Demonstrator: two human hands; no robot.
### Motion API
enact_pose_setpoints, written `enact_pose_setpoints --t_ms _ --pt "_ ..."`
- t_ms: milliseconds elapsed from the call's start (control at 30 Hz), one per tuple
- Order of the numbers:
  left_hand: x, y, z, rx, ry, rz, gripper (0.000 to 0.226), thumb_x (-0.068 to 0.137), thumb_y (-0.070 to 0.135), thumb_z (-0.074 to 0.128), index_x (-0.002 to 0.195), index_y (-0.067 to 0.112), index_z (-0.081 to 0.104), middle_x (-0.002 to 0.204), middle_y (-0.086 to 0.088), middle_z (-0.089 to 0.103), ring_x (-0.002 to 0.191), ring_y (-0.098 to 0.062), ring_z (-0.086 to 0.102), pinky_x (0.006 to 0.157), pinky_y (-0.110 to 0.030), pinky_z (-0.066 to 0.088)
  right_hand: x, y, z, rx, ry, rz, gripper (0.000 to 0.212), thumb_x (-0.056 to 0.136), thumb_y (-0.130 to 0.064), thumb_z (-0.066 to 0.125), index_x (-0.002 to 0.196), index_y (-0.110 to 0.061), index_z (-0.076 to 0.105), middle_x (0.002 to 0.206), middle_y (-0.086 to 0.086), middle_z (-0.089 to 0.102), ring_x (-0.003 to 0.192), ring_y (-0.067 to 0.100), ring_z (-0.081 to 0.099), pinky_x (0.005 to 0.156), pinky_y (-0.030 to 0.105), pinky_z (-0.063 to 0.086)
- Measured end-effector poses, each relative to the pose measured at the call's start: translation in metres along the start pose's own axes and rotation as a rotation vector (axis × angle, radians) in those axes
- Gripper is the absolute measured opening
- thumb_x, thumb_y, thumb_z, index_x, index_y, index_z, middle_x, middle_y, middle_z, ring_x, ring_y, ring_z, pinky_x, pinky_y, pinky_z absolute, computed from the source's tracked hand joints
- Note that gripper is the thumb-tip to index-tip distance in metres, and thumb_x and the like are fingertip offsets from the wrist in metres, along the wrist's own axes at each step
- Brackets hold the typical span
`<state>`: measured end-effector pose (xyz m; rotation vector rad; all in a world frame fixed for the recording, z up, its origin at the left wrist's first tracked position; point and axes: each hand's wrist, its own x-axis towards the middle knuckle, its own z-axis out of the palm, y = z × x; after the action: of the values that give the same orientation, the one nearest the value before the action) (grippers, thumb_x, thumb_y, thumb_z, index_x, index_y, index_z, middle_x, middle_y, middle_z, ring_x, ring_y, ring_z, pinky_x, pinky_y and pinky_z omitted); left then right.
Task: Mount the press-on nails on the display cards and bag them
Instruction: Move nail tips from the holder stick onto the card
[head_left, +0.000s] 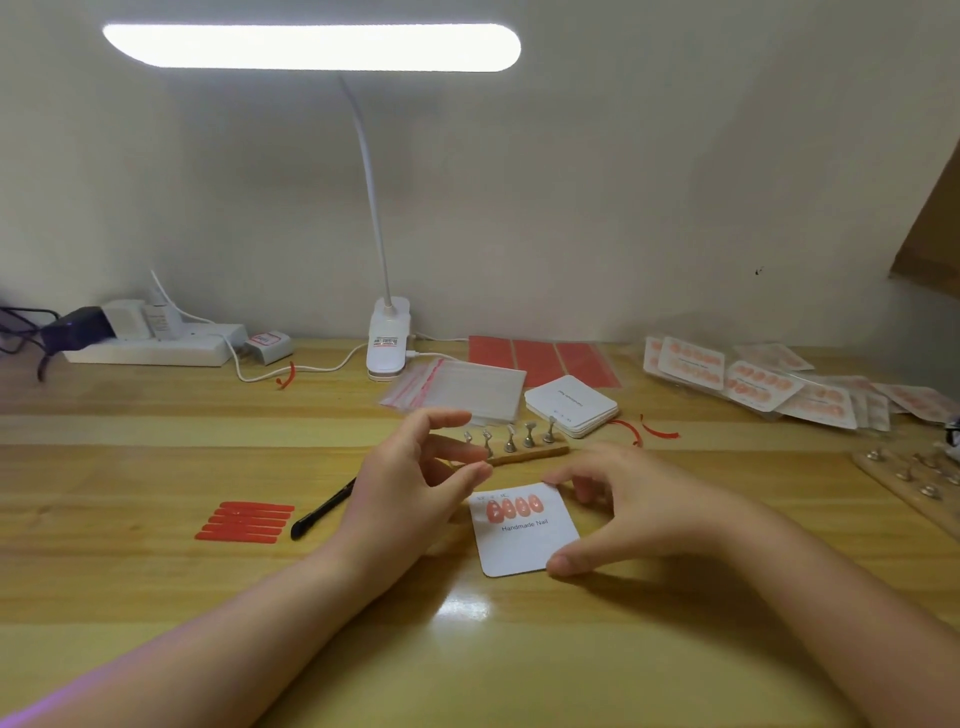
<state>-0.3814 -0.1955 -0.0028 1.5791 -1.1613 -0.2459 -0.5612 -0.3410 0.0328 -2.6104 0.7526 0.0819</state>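
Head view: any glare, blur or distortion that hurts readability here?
Head view: the lamp bar is blown out white; its glare patch sits on the table below the card; nails look soft and smeared; wide-angle bending curves the table edges.

Lamp (311, 47) blown out overhead; glare on table (462, 608); edges bowed.

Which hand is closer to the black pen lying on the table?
Left. The left hand hovers just right of the black pen; the right hand is farther right, holding the display card.
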Motion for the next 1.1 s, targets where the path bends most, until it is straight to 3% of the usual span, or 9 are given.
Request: enact_pose_setpoints --t_ms 133,300,433,533,667,833,967,1033,1100 --pt "-0.001 -0.001 0.0 0.039 0.045 0.064 0.045 0.079 0.019 0.077 0.11 0.041 0.053 0.092 0.016 0.071 0.085 -0.005 0.07 0.077 -0.027 0.058 0.001 0.001 0.01 0.027 0.162 -0.019 0.082 0.041 -0.085 0.062 0.114 -0.049 0.051 0.099 -0.027 0.05 0.094 -0.007 0.05 0.073 0.024 0.048" --pt "-0.002 0.003 0.0 0.072 0.141 0.179 0.04 0.081 0.026 0.072 0.111 0.041 0.05 0.098 0.016 0.068 0.098 -0.001 0.065 0.087 -0.02 0.052 0.004 -0.006 0.03 0.114 0.419 -0.102 0.083 0.052 -0.074 0.07 0.125 -0.046 0.042 0.101 -0.028 0.049 0.086 -0.018 0.045 0.059 0.013 0.031" --pt "-0.002 0.004 0.001 -0.01 0.145 0.17 0.041 0.079 0.018 0.076 0.111 0.032 0.053 0.095 0.011 0.07 0.095 -0.003 0.068 0.087 -0.027 0.055 0.006 -0.013 0.041 0.215 0.53 -0.143 0.089 0.061 -0.053 0.08 0.138 -0.04 0.037 0.096 -0.027 0.056 0.074 -0.01 0.053 0.061 0.017 0.04" --pt "-0.001 0.003 0.002 -0.036 0.141 0.153 0.042 0.079 0.01 0.077 0.109 0.029 0.054 0.094 0.006 0.071 0.094 -0.006 0.068 0.09 -0.035 0.055 0.007 -0.015 0.041 0.307 0.535 -0.147 0.091 0.068 -0.032 0.084 0.145 -0.035 0.034 0.095 -0.022 0.057 0.065 0.001 0.057 0.065 0.023 0.051" --pt "0.001 -0.001 0.002 -0.045 0.143 0.133 0.042 0.079 0.01 0.076 0.108 0.031 0.053 0.094 0.006 0.072 0.095 -0.008 0.069 0.091 -0.04 0.055 0.007 -0.018 0.041 0.508 0.52 -0.138 0.087 0.074 -0.017 0.081 0.146 -0.033 0.035 0.095 -0.011 0.064 0.069 0.003 0.059 0.062 0.015 0.047" --pt "0.002 -0.001 0.001 -0.029 0.154 0.148 0.043 0.079 0.01 0.075 0.108 0.033 0.053 0.094 0.008 0.072 0.097 -0.007 0.068 0.092 -0.038 0.054 0.01 -0.022 0.041 0.95 0.483 -0.028 0.054 0.091 -0.01 0.062 0.141 -0.016 0.043 0.088 -0.003 0.075 0.077 0.008 0.069 0.083 0.032 0.055" --pt "0.0 0.0 0.001 0.052 0.158 0.161 0.042 0.08 0.017 0.075 0.108 0.037 0.052 0.096 0.014 0.071 0.098 -0.001 0.066 0.091 -0.031 0.053 0.008 -0.025 0.039 1.127 0.45 -0.003 0.023 0.09 0.0 0.06 0.112 -0.007 0.065 0.083 0.003 0.077 0.075 0.015 0.073 0.061 0.021 0.055" --pt "0.0 0.002 0.0 0.143 0.193 0.209 0.04 0.081 0.02 0.075 0.11 0.035 0.051 0.099 0.017 0.069 0.099 -0.001 0.065 0.091 -0.029 0.052 0.007 -0.025 0.04 1.127 0.451 -0.004 0.018 0.089 -0.001 0.062 0.105 -0.009 0.067 0.081 0.002 0.077 0.073 0.014 0.073 0.058 0.018 0.053" --pt "-0.001 0.004 0.0 0.221 0.22 0.297 0.041 0.082 0.017 0.075 0.112 0.03 0.05 0.102 0.013 0.068 0.101 -0.007 0.065 0.09 -0.037 0.052 0.006 -0.027 0.042 1.094 0.452 -0.018 0.018 0.088 -0.003 0.064 0.101 -0.013 0.069 0.08 0.001 0.076 0.074 0.014 0.074 0.059 0.019 0.054"
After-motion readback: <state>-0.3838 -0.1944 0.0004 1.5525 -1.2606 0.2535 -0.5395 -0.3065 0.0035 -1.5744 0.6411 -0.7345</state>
